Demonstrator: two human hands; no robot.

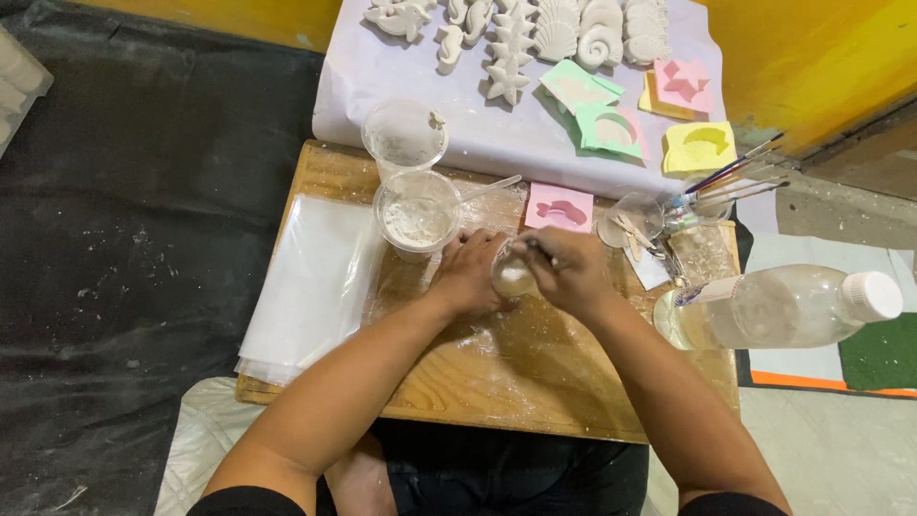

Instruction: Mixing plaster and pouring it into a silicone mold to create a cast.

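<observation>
Resting across the person's lap, the flour-dusted wooden tabletop (497,382) carries everything in hand. On its left edge lies a stack of clear plastic sheets (310,287); at its right edge a clear plastic bottle with a white cap (783,308) lies on its side, cap pointing right. Behind the hands stands a clear plastic cup of white powder (416,218), with a white stick leaning out to the right.

Small clear plastic cup of pale mix (511,275) sits between the two hands, near tabletop centre. Left hand (466,272) is wrapped around its left side, grip closed on it. Right hand (571,270) is pinched closed on a thin stirring stick (535,248), which slants from the fingers down-left into the cup. Both hands are equally near.
</observation>
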